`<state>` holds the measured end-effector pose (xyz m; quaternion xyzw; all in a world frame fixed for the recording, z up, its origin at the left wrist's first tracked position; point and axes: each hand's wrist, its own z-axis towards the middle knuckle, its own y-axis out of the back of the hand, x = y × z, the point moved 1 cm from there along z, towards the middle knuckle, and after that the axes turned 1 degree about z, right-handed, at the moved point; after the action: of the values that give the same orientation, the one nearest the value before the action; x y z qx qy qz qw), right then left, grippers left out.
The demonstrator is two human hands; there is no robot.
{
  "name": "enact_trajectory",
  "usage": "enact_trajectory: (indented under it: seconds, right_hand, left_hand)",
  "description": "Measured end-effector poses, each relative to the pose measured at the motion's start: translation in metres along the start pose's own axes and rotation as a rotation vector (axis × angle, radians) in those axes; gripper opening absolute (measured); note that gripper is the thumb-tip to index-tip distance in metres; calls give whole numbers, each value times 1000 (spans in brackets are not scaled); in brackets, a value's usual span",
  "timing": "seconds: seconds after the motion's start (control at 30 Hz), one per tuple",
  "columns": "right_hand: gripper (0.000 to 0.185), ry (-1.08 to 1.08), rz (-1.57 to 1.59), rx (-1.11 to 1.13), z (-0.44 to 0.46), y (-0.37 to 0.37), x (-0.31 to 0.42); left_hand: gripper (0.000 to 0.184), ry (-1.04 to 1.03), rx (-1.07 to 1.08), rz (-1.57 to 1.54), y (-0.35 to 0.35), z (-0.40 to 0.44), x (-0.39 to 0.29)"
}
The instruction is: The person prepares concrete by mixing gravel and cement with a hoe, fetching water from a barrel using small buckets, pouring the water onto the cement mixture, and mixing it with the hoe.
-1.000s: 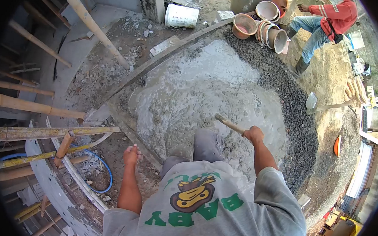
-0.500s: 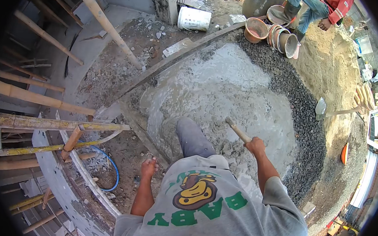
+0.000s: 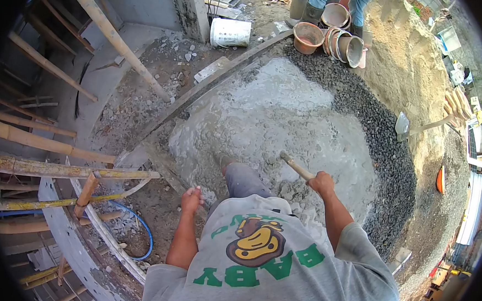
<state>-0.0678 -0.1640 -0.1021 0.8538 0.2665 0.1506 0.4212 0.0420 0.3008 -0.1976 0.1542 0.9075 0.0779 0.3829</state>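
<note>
My right hand (image 3: 322, 183) is closed round a wooden tool handle (image 3: 297, 167). The handle slants over wet grey concrete mix (image 3: 237, 122), and its working head cannot be made out. To the left, my left hand (image 3: 192, 199) hangs beside my leg near the edge of the mix, fingers curled. A small pale spot shows at its fingertips, too small to name. My bent leg (image 3: 244, 181) reaches into the mix, the foot mostly hidden.
Dark gravel (image 3: 386, 159) and a sand heap (image 3: 407, 56) border the mix on the right. Several buckets (image 3: 308, 37) stand at the back by a co-worker's legs (image 3: 361, 9). A white pail (image 3: 230, 33) lies near the pillar. Bamboo poles (image 3: 48, 139) and a blue hose (image 3: 149, 233) are left.
My view has shifted slightly, moving the background left and up. The co-worker has moved leftward, from beside the buckets to over them. My right hand still grips the handle.
</note>
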Motion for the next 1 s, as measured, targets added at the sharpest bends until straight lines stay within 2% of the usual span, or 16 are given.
enact_trajectory:
  seconds: [0.1, 0.27, 0.37, 0.43, 0.57, 0.67, 0.83, 1.0]
  right_hand:
    - [50, -24, 30, 14, 3, 5, -2]
    - [50, 9, 55, 11, 15, -10, -4]
    - [43, 7, 61, 52, -4, 0, 3]
    - [48, 37, 81, 41, -4, -7, -11]
    - [50, 22, 118, 32, 8, -5, -20]
    - [47, 10, 156, 64, 17, 7, -16]
    - [41, 6, 100, 79, 24, 30, 29]
    - [35, 5, 137, 124, 58, 18, 81]
  left_hand:
    - [31, -78, 18, 20, -7, 4, 6]
    - [30, 56, 36, 155, -3, -26, 20]
    - [28, 75, 63, 109, 14, -11, 59]
    - [28, 48, 29, 145, 31, -8, 65]
    - [29, 56, -58, 63, 44, -3, 8]
    - [27, 1, -110, 118, 44, 23, -4]
    - [28, -99, 22, 190, -1, 24, -29]
    - [29, -53, 140, 233, -45, 7, -28]
